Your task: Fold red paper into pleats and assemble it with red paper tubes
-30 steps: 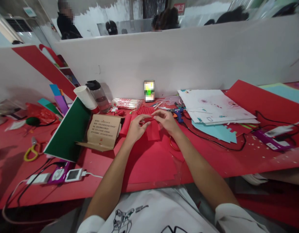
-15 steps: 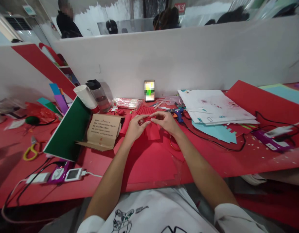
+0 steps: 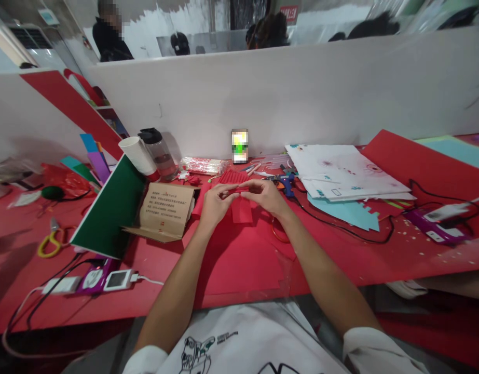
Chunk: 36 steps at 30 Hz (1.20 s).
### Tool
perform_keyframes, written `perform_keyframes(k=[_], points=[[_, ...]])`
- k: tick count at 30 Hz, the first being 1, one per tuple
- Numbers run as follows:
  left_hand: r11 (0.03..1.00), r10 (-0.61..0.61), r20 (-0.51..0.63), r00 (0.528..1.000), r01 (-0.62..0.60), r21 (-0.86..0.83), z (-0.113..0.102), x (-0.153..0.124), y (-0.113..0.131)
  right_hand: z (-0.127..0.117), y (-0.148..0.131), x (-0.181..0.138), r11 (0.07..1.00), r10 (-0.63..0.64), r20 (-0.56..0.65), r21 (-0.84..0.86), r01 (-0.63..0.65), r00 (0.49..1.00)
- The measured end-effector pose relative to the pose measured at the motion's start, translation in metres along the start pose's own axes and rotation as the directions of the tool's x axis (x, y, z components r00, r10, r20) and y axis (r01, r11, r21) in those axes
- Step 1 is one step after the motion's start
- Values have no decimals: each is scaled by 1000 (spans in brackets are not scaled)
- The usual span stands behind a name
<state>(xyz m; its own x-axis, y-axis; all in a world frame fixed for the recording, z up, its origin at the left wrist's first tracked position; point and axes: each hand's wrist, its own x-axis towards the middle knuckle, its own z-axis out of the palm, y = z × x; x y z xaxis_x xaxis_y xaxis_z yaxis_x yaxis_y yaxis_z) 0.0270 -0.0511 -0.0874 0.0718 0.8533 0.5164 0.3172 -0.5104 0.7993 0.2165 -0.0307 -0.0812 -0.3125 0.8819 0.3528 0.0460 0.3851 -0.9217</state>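
From the front edge, the open way in runs over the flat red sheet (image 3: 239, 265) between the forearms (image 3: 180, 267), up to the left hand (image 3: 216, 203) and right hand (image 3: 268, 197), whose fingertips nearly meet on the folded red paper (image 3: 242, 212) and block the middle. Leftward, the cardboard box (image 3: 167, 210) and tilted green board (image 3: 110, 208) bar a sideways pass; rightward, bare tabletop (image 3: 366, 262) gives room, though the black cord (image 3: 382, 241) of the blue glue gun (image 3: 288, 185) loops across its far side. Behind the hands, the upright phone (image 3: 240, 147) and white partition (image 3: 309, 98) close the way.
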Motion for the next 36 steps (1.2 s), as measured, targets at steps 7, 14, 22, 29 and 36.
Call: perform_keyframes(k=[7, 14, 22, 29, 36], points=[[999, -24, -14, 1000, 24, 37, 0, 0, 1, 3, -2, -2, 979, -102, -40, -183, 93, 994], [998, -43, 2, 999, 43, 46, 0, 0, 5, 3, -5, -3, 957, -131, -33, -264, 118, 991], [995, -88, 32, 996, 87, 43, 0, 0, 9, 2, -3, -1, 962, -99, -26, -257, 89, 995], [998, -68, 25, 997, 68, 11, 1, -1, 10, 2, -5, -2, 969, -103, -23, -230, 95, 994], [997, -76, 23, 997, 77, -29, 2, 0, 7, 1, -6, -2, 967, -113, -38, -233, 101, 993]])
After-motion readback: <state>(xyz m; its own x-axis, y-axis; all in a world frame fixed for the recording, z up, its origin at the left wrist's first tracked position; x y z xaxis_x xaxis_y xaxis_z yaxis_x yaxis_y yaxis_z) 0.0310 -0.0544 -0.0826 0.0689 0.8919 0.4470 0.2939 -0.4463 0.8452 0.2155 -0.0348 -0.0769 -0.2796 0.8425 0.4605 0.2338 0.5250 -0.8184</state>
